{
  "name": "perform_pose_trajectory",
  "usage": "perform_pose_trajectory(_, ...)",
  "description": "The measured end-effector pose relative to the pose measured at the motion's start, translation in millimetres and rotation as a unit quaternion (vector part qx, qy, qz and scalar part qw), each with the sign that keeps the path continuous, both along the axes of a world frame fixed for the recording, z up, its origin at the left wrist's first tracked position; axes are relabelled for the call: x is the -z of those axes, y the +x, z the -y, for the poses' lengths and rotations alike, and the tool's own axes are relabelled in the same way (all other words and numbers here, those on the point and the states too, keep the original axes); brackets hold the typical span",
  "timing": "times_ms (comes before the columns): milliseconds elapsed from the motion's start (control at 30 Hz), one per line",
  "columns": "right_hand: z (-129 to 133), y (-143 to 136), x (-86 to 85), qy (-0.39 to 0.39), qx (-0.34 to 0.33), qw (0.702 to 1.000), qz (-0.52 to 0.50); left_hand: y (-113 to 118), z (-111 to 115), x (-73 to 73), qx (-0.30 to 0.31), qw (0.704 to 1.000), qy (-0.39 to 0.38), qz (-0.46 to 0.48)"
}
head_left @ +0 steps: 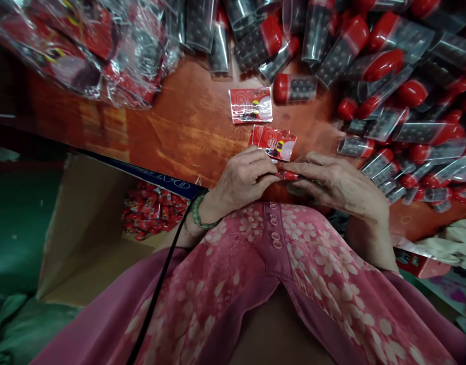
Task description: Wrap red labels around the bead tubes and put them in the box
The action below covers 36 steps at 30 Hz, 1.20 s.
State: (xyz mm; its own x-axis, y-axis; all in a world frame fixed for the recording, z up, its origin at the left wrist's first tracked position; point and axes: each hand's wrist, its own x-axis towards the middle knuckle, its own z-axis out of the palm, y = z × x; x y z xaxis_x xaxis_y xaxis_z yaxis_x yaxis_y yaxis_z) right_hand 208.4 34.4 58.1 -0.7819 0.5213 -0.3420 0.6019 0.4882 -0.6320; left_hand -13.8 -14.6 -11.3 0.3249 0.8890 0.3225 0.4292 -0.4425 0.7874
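Observation:
My left hand (243, 176), with a green bead bracelet at the wrist, pinches one end of a small red packet (288, 175) at the table's near edge. From the other side, the bent fingers of my right hand (337, 185) close on the same packet, which is mostly covered. Just beyond my left fingertips lies a small overlapping stack of red printed sleeves (276, 143). Farther off is another shiny red printed sleeve (251, 105). Beside it rests a clear tube of dark beads with a red cap (295, 88).
Many similar red-capped tubes (426, 132) are heaped along the back and right of the table (187, 116). Clear plastic bags of red printed sleeves (92, 50) sit at the back left. Below the left edge, an open cardboard box (84, 243) contains many red packets (151, 210).

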Motion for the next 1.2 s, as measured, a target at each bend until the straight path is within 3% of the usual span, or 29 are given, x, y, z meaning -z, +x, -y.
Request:
perform_pose_trajectory(333,-5,-6,-1.6,0.0,0.021,0.997,-0.077,-3,4,0.5,0.025,0.997,-0.062,0.039)
perform_pose_trajectory(567,1,-6,-4.0,0.018,0.048,0.997,-0.054,0,-1,-0.1,0.035,0.999,-0.038,0.004)
perform_pose_trajectory(700,2,-4,-2.3,-0.018,0.074,0.996,-0.04,1,0,-1.1,0.027,0.997,-0.062,0.035)
perform_pose_trajectory(1033,-5,-10,-0.8,-0.051,0.038,0.998,-0.017,9,3,-2.5,0.027,0.984,-0.154,0.082)
perform_pose_trajectory(1200,-4,-10,2.1,-0.06,0.102,0.991,-0.054,6,-4,-10.0,0.022,0.99,-0.128,0.061)
